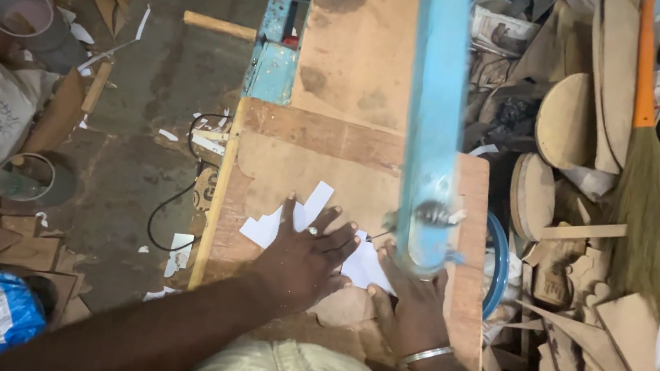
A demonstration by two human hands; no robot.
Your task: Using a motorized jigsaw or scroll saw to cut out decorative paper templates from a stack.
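**Both palms flat on the paper template**

Nearest me, my left hand (307, 251) and right hand (409, 304) press flat, fingers spread, grasping nothing, on the white paper template (292, 219) lying on the plywood board (333, 161). Just beyond, a blue saw arm (433, 114) hangs; far right stands a broom (643, 216).

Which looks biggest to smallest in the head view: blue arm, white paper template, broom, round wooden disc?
1. Blue arm: spans most of the frame's height, though it sits nearest the camera, which inflates it.
2. Broom.
3. White paper template, partly hidden under the left hand and right hand, and round wooden disc: look alike, not ranked.
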